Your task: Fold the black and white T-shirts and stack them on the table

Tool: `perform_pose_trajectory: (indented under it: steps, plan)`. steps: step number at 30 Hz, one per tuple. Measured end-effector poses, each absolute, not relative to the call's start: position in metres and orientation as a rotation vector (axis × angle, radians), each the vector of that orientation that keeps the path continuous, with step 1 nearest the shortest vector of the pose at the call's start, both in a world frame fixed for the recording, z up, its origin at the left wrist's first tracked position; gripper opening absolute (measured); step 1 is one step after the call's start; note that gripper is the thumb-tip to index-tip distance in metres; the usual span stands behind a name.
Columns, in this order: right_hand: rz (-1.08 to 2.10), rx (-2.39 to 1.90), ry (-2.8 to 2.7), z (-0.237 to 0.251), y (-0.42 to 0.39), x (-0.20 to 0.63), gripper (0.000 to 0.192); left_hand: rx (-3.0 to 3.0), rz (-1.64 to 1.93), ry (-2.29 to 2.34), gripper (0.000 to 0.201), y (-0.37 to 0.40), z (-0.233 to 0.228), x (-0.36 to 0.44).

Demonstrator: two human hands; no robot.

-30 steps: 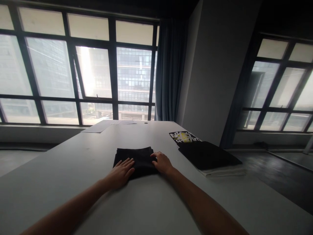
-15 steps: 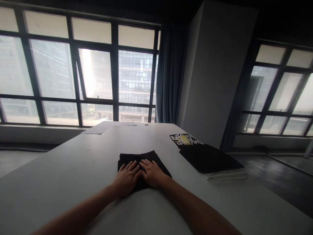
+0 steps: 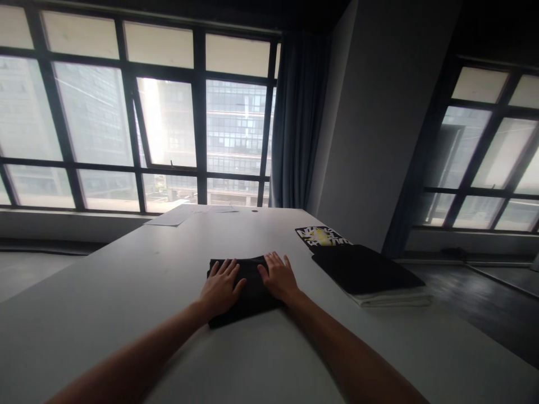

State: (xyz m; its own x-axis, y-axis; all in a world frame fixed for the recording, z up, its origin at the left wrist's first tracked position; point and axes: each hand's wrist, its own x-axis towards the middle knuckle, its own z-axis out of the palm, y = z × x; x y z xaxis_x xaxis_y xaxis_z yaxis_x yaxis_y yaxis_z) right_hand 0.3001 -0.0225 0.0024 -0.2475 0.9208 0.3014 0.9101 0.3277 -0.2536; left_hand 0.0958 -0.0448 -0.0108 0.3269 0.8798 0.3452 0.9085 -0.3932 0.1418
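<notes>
A folded black cloth (image 3: 252, 294) lies flat on the white table (image 3: 126, 292) in front of me; its exact kind of garment cannot be made out. My left hand (image 3: 220, 288) rests palm down on its left part, fingers stretched forward and thumb out to the side. On its right edge lies my right hand (image 3: 279, 276), also flat, the fingers pointing to the far corner. Bare black fabric shows between the two hands. Neither hand grips anything.
To the right sits a stack of folded fabric (image 3: 370, 272), black on top and white below. Behind it lies a black, white and yellow printed piece (image 3: 322, 235). Paper sheets (image 3: 170, 216) lie at the far left end. Beyond stand windows, a blue curtain (image 3: 298, 123) and a pillar.
My hands, close together at the cloth's middle before, have moved apart, the right one outward and farther forward. The cloth's far edge looks straighter and its outline more compact.
</notes>
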Motion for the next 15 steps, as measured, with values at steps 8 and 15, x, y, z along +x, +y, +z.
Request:
perform_pose_trajectory:
  steps: [8, 15]
  plan:
    - [0.401, -1.786, -2.344, -0.006, -0.009, 0.306, 0.077, -2.558, -0.358, -1.994, 0.078, -0.022, -0.014, 0.076]
    - [0.366, -1.862, -2.236, -0.013, -0.002, 0.321, 0.077, -2.455, -0.267, -2.155, 0.081, -0.024, -0.006, 0.068]
